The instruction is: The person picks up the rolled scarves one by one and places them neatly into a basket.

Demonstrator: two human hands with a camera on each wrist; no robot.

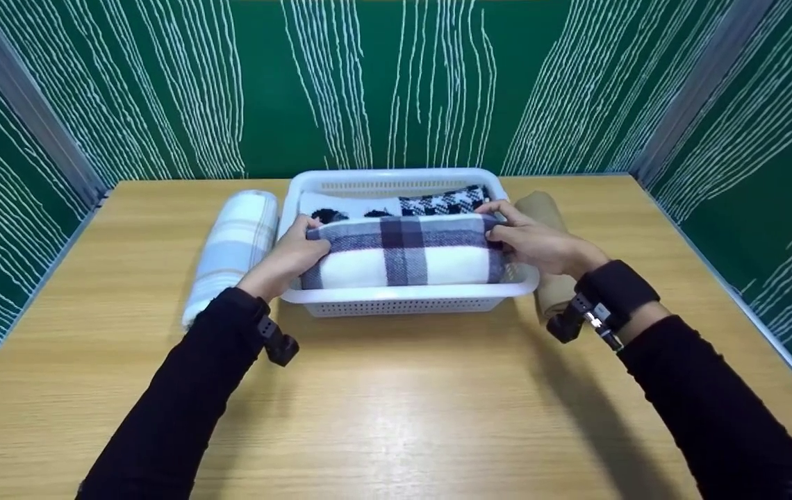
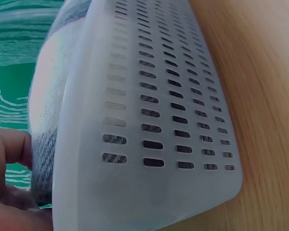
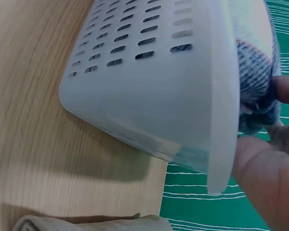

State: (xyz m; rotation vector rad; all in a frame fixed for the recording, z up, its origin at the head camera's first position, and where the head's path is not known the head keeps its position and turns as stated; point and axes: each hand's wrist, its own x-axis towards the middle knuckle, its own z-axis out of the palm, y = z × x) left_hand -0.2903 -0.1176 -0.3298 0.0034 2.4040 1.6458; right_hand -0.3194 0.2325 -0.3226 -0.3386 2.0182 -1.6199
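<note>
A rolled plaid scarf (image 1: 406, 253), white, grey and dark purple, lies lengthwise at the near side of a white plastic basket (image 1: 410, 295). My left hand (image 1: 292, 253) grips its left end, thumb on the near face. At the right end, my right hand (image 1: 531, 236) pinches the roll between thumb and fingers. Behind it in the basket sit a white cloth with black patches (image 1: 351, 206) and a black-and-white houndstooth cloth (image 1: 444, 201). In both wrist views the basket's slotted wall hides most of the scarf roll.
Left of the basket lies a rolled white and light-blue plaid cloth (image 1: 233, 250). A beige rolled cloth (image 1: 542, 208) lies on the right, partly behind my right hand. The wooden table (image 1: 382, 403) ends at green walls (image 1: 271, 104) with white streaks.
</note>
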